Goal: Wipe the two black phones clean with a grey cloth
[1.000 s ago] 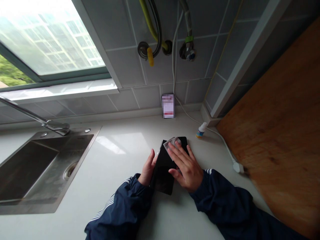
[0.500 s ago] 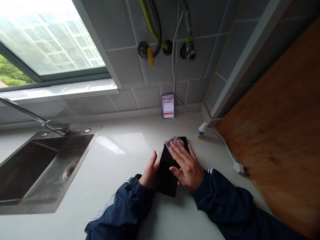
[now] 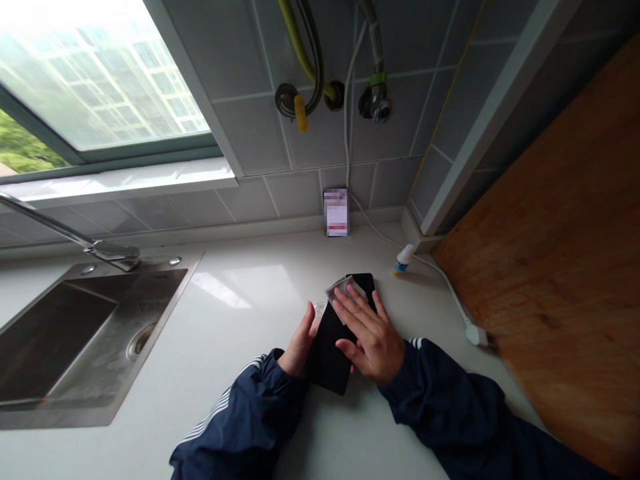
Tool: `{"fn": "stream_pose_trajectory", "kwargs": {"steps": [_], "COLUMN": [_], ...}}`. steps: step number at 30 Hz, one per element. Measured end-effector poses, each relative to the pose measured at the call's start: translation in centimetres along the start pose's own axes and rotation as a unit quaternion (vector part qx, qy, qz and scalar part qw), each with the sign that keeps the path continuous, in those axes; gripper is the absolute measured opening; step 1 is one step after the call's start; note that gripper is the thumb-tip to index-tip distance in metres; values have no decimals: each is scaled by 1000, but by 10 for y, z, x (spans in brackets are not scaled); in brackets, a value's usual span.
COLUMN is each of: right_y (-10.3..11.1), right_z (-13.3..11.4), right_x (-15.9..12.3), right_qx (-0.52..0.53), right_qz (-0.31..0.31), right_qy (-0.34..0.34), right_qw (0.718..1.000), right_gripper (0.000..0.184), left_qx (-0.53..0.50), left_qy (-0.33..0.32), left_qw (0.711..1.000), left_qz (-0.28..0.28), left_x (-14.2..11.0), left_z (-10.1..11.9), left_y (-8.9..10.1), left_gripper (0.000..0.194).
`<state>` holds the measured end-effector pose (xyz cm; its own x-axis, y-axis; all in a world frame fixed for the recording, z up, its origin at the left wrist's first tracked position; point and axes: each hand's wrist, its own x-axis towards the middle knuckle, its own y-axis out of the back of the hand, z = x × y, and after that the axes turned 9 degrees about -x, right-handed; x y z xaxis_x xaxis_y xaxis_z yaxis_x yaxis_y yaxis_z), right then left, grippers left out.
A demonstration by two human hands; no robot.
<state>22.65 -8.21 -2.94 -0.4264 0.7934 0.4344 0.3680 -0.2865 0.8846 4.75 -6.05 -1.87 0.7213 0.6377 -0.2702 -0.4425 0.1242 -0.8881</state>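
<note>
A black tablet-like slab (image 3: 331,357) is tilted between my hands, low over the counter. My left hand (image 3: 301,341) grips its left edge, thumb up along the side and the other fingers mostly hidden beneath. A bit of clear, shiny material (image 3: 320,307) shows beside that hand; what it is I cannot make out. On the slab's upper part lies a thin grey cloth (image 3: 332,291), pressed down under the flat, stretched fingers of my right hand (image 3: 375,337). The right thumb stays apart from the cloth, over the dark surface.
A small white-capped bottle (image 3: 402,261) stands at the right back. Against the tiled wall leans a phone (image 3: 337,212) with a lit, blurred screen. A white cable runs to a plug (image 3: 476,333) beside the wooden panel (image 3: 560,267). To the left is a steel sink (image 3: 165,303) with a tap (image 3: 113,252).
My right hand and the cloth have shifted slightly left and down across the slab, and the cloth now sticks out past its left edge. My left hand has barely moved.
</note>
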Motion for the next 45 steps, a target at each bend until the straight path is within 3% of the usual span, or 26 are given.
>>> {"fn": "stream_pose_trajectory", "kwargs": {"steps": [6, 10, 15, 19, 27, 38, 42, 45], "right_y": [1, 2, 4, 4, 2, 11, 14, 13], "right_z": [-1, -4, -14, -28, -41, -44, -43, -42], "right_x": [1, -1, -3, -7, -13, -13, -12, -12], "right_qx": [-2, -1, 5, 24, 73, 110, 117, 113], "right_qz": [16, -5, -42, -3, 12, -20, -27, -26], "right_qy": [-5, 4, 37, 60, 85, 170, 207, 209], "right_qw": [1000, 1000, 998, 998, 994, 979, 971, 971], "right_gripper": [64, 65, 67, 69, 72, 65, 56, 60], "left_qx": [21, 15, -33, -69, -52, -29, -39, -37], "left_qy": [29, 39, 2, 18, -16, 4, 3, 13], "left_qw": [999, 999, 999, 997, 991, 1000, 999, 999], "left_qz": [16, 27, 21, 18, 125, -4, -10, -12], "left_x": [-2, 0, 3, -1, -5, -6, -6, -6], "left_z": [-2, -4, -4, 0, 5, 17, 15, 12], "left_y": [3, 7, 15, 15, -1, 2, 7, 8], "left_gripper": [72, 74, 83, 95, 97, 114, 110, 110]}}
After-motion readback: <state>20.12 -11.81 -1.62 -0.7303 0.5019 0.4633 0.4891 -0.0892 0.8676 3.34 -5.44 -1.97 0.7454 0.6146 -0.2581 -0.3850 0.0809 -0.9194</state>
